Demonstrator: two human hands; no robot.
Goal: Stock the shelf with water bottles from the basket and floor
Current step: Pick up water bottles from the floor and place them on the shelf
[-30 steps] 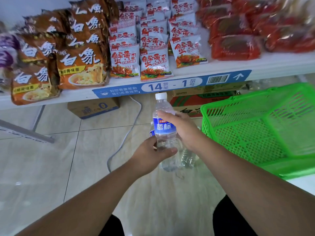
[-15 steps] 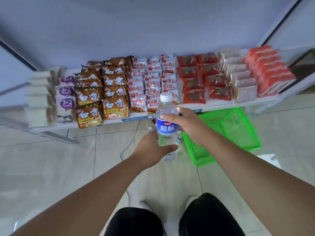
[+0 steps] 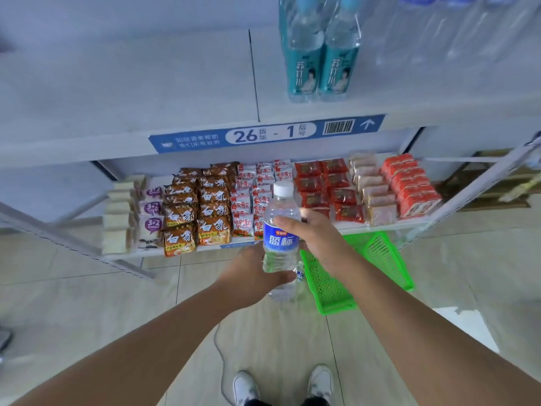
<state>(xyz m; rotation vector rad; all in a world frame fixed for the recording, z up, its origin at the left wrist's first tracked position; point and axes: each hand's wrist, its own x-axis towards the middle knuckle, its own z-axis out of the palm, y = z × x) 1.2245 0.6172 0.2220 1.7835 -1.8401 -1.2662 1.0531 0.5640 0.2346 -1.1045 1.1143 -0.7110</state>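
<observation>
**A:** Where was the bottle (image 3: 281,230)?

**B:** Mid-view, upright, in the air, cap on top. Behind it was the low shelf (image 3: 380,227) w/ snacks (image 3: 202,209).

**A:** And the hands?

**B:** Both gripped it, none was spread. The left hand (image 3: 251,273) came from 7 o'clock, fingers curled round the lower part. The right hand (image 3: 319,238) came from 4 o'clock and held it at the label, thumb across the front.

**A:** The basket (image 3: 380,259)?

**B:** On the floor, at 4 o'clock of the bottle, partly hidden by the right arm.

**A:** Where should it go?

**B:** I think on the top shelf (image 3: 175,112) at 12 o'clock, beside the teal bottles (image 3: 319,68) at 1 o'clock.

**A:** What could go wrong?

**B:** Three things, imo:
- The plastic looked thin, so a hard squeeze could dent it. It could also slip when one hand let go.
- On the lift, the cap could hit the shelf edge (image 3: 263,134), because the bottle was under it.
- A wide push could knock the teal bottles over.

Also a cable (image 3: 222,361) lay at 6 o'clock near the shoes (image 3: 246,388), so a step fwd could catch it.
</observation>
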